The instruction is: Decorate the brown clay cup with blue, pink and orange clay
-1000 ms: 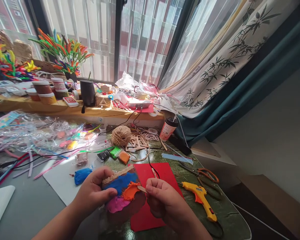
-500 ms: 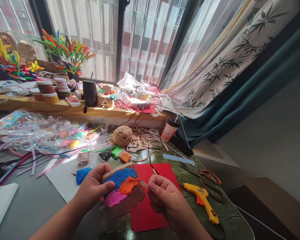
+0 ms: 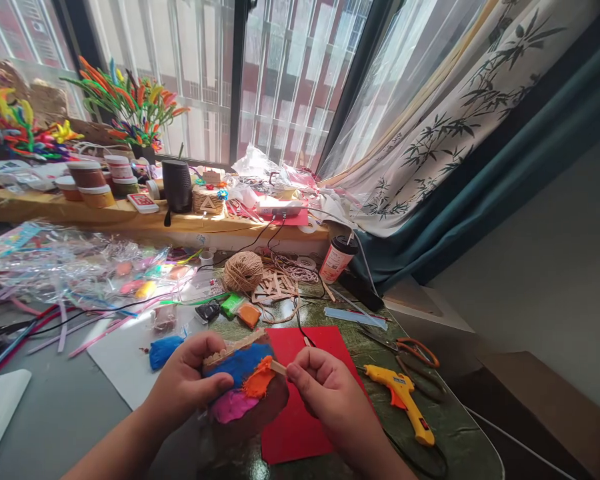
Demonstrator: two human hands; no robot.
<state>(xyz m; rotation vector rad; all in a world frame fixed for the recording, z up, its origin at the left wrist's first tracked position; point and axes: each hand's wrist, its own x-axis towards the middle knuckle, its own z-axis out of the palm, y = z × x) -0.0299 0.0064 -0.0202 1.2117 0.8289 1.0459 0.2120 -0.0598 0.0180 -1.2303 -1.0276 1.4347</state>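
Note:
My left hand grips the left edge of a brown piece by thumb and fingers. Blue clay, orange clay and pink clay cover much of its face, and a pale scalloped strip runs along its top edge. In my right hand a flat wooden craft stick is pinched, its tip touching the orange clay's upper right edge. Below and behind them lies a red sheet. A lump of blue clay rests on white paper left of my left hand.
At right are a yellow glue gun and orange-handled scissors. Behind the hands sit a twine ball, clay packets, loose craft sticks and a lidded paper cup. Plastic bags cover the back left.
The craft stick's tip has moved slightly left and up against the orange clay. The orange patch's right end now looks more bunched. The left hand keeps its grip.

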